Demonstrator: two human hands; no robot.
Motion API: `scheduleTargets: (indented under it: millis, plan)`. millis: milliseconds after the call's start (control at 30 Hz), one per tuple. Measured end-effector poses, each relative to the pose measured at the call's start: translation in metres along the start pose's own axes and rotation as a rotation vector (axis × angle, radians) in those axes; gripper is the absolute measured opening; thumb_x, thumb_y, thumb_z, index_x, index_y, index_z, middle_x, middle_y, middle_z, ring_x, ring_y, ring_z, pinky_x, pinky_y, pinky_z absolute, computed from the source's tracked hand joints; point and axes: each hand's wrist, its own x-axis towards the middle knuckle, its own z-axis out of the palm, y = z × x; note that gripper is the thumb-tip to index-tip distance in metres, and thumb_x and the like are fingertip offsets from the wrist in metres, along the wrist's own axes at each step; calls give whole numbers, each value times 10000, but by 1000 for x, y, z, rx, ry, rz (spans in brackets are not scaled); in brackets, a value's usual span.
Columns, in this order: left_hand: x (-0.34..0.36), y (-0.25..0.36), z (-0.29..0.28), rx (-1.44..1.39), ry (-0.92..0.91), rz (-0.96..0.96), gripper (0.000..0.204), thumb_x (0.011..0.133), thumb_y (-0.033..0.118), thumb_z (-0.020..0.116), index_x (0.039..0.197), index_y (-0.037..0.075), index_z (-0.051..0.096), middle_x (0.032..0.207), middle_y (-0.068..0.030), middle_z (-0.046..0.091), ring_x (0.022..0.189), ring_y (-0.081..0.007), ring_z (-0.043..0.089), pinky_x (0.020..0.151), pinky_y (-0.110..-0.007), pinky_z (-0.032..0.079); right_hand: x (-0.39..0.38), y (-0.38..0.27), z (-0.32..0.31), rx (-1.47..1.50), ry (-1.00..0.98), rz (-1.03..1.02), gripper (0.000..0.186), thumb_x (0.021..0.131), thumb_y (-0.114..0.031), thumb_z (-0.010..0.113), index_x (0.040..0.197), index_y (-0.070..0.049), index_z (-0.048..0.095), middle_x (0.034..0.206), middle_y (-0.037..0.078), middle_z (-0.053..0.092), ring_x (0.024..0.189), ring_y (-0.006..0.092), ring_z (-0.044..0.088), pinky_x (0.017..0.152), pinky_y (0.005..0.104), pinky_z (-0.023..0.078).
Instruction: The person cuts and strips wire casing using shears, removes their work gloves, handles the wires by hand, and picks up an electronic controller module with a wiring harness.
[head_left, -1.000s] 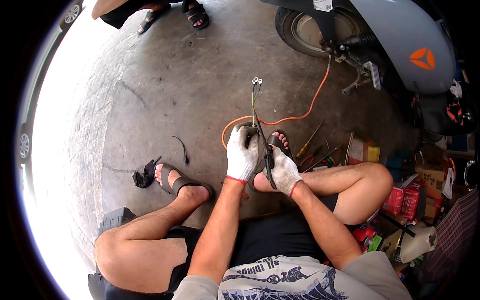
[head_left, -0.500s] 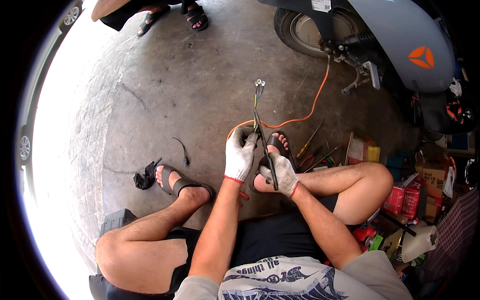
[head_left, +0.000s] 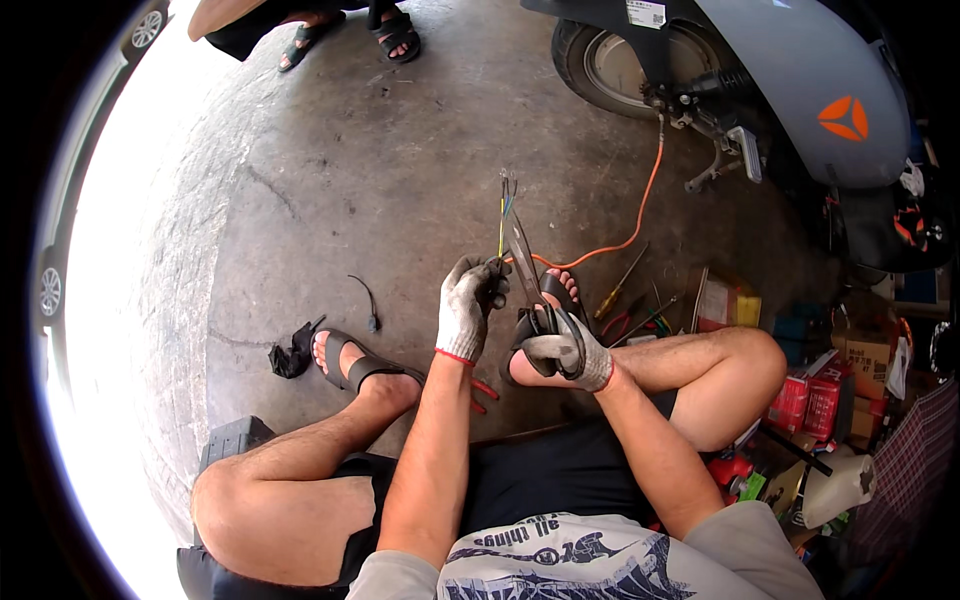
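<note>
My left hand [head_left: 468, 300], in a white glove with dark fingertips, is closed on several thin wires [head_left: 502, 225], yellow-green, blue and dark. They point away from me, with small metal terminals at their far ends. My right hand [head_left: 570, 350], gloved the same way, grips a pair of dark scissors [head_left: 524, 262] by the handles. Its blades point up and left, just right of the wires and seemingly apart from them. An orange cable [head_left: 640, 232] runs from the scooter's wheel to behind my left hand; whether it joins the wires is hidden.
Red-handled pliers [head_left: 484, 394] lie below my hands. A screwdriver [head_left: 622, 282] and other tools are by my right foot. A grey scooter [head_left: 820, 90] stands far right, boxes [head_left: 822, 400] nearer. A short black cable [head_left: 371, 310] lies left. Another person's sandalled feet [head_left: 398, 38] show far off.
The scissors have turned so that their blades show broader, and my right hand has shifted slightly right. My left hand has moved slightly left with the wires.
</note>
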Motion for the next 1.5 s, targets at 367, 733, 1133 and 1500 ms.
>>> scheduleTargets:
  millis: [367, 733, 1133, 1500]
  plan:
    - [-4, 4, 5, 400, -78, -19, 235, 982, 205, 565, 1006, -13, 649, 941, -93, 698, 785, -136, 633, 658, -267, 494, 45, -34, -32, 129, 556, 482, 311, 803, -41, 667, 1106, -37, 598, 780, 102, 638, 687, 268, 633, 678, 367, 528]
    - [-6, -1, 3, 141, -182, -160, 407, 1000, 365, 555, 1042, -29, 649, 849, -73, 666, 679, -122, 582, 611, -262, 471, 61, -26, -21, 331, 554, 608, 306, 825, -79, 675, 1110, -12, 583, 808, 98, 671, 718, 208, 664, 668, 350, 539]
    - [-10, -26, 28, 382, -80, -97, 194, 954, 118, 581, 1074, -22, 642, 836, -33, 637, 694, -80, 528, 623, -247, 445, 36, 30, 25, 1187, 1067, 707, 78, 845, 13, 669, 918, 6, 645, 813, 78, 655, 670, 155, 644, 593, 268, 541]
    - [0, -31, 16, 518, 1, -2, 177, 978, 165, 593, 926, -4, 589, 683, -21, 544, 581, -95, 480, 541, -258, 403, 32, 20, -8, 647, 872, 734, 114, 829, -96, 706, 897, -8, 684, 793, 25, 670, 655, 108, 598, 590, 273, 482]
